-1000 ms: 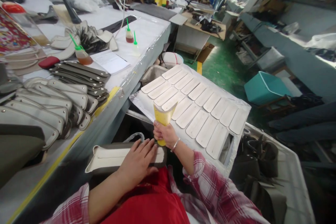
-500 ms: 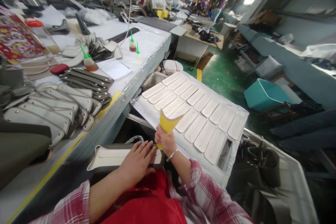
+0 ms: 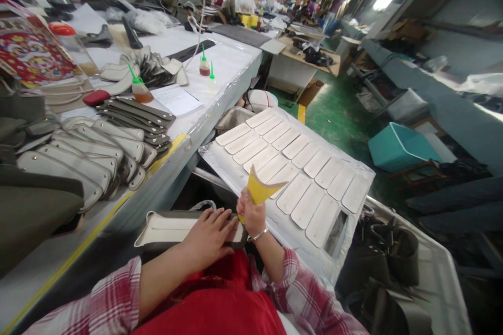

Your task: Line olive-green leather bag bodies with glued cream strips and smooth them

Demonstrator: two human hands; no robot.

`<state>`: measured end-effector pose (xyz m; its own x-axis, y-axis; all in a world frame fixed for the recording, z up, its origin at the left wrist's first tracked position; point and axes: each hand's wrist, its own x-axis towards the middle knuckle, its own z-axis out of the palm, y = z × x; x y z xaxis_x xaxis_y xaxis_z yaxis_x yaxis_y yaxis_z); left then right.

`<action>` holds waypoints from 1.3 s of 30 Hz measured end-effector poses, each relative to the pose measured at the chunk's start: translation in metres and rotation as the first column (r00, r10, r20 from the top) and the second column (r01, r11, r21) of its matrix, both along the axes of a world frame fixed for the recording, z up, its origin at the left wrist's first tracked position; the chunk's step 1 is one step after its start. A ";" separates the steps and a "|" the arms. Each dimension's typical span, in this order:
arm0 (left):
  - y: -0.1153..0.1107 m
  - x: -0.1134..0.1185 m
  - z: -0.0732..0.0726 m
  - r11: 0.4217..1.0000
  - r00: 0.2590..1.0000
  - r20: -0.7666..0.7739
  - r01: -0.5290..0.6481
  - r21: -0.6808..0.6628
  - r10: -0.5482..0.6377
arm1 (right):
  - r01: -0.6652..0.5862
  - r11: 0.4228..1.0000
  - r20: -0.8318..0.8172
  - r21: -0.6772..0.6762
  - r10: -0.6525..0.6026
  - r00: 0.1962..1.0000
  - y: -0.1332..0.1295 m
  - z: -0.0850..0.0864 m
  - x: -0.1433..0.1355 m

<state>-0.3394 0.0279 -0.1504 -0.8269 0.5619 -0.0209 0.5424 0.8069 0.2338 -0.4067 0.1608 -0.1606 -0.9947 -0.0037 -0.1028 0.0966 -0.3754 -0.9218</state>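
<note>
My left hand lies flat, fingers spread, on a long off-white panel with a dark grey-green border, which rests across my lap against the red apron. In my right hand is a stiff, curved yellow sheet, gripped at its narrow lower end. Its wide upper end flares out above the fist. The sheet's bottom edge is at the right end of the panel; whether it touches the panel I cannot tell. Beyond it, rows of white rounded strips lie on a wrapped board.
On the table to my left are stacked grey-white pieces, dark strips, a notebook and green-tipped bottles. A bin of dark parts stands at right, with a teal crate beyond. Other people are far back.
The yellow sheet has tilted to the right in my right fist, with its flared end turning outward. My left hand stays flat on the panel. The whole view has shifted slightly.
</note>
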 end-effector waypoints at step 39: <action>-0.189 0.021 -0.029 -0.107 0.697 0.666 -0.708 0.698 -0.264 | 0.225 0.045 0.000 0.973 0.980 -0.198 -0.223 0.027 -0.076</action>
